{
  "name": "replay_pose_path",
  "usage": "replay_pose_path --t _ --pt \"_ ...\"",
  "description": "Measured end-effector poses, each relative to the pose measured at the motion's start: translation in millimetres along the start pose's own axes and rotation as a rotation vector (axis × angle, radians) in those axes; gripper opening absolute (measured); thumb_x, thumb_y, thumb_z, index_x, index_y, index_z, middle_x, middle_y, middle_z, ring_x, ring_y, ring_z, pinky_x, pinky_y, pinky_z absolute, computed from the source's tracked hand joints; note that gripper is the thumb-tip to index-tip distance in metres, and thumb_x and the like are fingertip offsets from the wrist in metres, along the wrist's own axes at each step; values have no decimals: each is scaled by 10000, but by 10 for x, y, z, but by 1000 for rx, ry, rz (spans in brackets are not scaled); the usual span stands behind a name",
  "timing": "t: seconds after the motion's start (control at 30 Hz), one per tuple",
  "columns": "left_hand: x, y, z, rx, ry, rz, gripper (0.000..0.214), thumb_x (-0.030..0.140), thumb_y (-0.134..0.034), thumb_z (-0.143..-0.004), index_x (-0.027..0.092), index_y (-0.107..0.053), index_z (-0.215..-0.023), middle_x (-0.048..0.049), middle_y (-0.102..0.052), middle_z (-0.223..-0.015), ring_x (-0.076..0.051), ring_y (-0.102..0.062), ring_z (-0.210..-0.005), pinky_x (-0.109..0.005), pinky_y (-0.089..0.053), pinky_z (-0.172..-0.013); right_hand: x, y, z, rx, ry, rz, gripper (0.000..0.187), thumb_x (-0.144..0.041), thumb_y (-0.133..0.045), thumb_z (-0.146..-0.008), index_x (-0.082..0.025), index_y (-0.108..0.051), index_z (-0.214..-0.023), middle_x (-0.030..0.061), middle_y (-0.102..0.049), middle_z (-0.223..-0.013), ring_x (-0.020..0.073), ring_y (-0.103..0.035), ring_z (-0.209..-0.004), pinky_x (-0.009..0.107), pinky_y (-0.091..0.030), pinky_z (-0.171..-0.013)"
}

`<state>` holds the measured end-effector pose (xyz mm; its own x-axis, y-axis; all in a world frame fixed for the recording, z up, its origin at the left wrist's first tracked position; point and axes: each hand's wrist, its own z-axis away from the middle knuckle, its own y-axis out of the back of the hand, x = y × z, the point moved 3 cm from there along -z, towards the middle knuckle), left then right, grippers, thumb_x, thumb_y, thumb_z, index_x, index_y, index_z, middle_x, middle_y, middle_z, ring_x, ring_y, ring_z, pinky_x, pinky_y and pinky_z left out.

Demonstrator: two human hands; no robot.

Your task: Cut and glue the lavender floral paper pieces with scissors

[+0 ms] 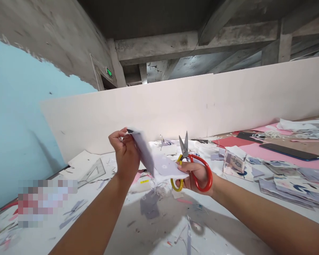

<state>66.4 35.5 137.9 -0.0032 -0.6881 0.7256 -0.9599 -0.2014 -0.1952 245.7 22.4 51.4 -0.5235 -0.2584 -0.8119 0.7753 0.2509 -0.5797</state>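
My left hand (126, 150) is closed on the upper edge of a folded sheet of lavender paper (145, 150), held up above the table. A dark bit shows at its top corner near my fingertips. The sheet's lower flap (166, 166) reaches across to my right hand (192, 173), whose thumb presses on its edge. That same hand also carries a pair of scissors (184, 152) with one red and one yellow handle loop. Their blades point up and stand slightly apart, clear of the paper. Motion blurs part of the sheet.
Paper scraps litter the white table (170, 219). Cut patterned pieces (297, 187) lie stacked at the right, near a phone (291, 151) on pink paper. A clear set square (93, 171) lies at the left. A white panel (159, 109) stands behind.
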Motion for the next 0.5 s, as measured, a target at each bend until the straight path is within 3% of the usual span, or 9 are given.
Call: replay_pose_path --t 0.1,0.17,0.27,0.37,0.43,0.5 --pt "-8 116 -47 46 -158 25 332 194 -565 -668 275 -333 -891 19 -460 -964 -82 -478 -718 -176 -385 -568 -52 -75 36 -62 47 10 149 -91 -592 -579 -140 -591 -720 33 -643 -637 168 -606 -610 281 -452 -574" --pt "-87 183 -127 14 -117 87 376 203 -612 -611 278 -360 -879 41 -455 -854 -77 -464 -655 -177 -395 -551 -110 -98 35 -69 141 28 180 -103 -604 -575 -144 -611 -750 40 -666 -669 190 -624 -669 292 -461 -600" --pt "-260 238 -273 -107 144 202 344 394 -617 -634 257 -418 -880 33 -483 -757 -99 -497 -610 -215 -425 -545 -193 -75 -3 -51 305 86 204 -131 -645 -560 -145 -614 -762 46 -678 -695 223 -633 -738 320 -477 -644" --pt "-430 205 -292 -402 560 278 521 661 -441 -660 208 -479 -915 -34 -544 -748 -150 -542 -589 -287 -448 -516 -236 12 -52 48 447 158 246 -135 -680 -536 -161 -590 -764 32 -678 -718 235 -633 -766 330 -485 -646" --pt "-485 183 -240 -570 670 232 588 674 -458 -641 208 -506 -995 -77 -581 -848 -177 -575 -641 -332 -471 -552 -239 61 -73 111 504 206 273 -141 -691 -538 -176 -571 -780 22 -675 -740 235 -632 -779 325 -486 -637" --pt "-523 171 -186 -646 652 99 551 584 -571 -621 233 -524 -1044 -88 -590 -947 -179 -589 -682 -341 -482 -594 -230 80 -82 133 530 238 290 -150 -694 -548 -185 -554 -800 20 -672 -769 234 -629 -792 320 -484 -628"
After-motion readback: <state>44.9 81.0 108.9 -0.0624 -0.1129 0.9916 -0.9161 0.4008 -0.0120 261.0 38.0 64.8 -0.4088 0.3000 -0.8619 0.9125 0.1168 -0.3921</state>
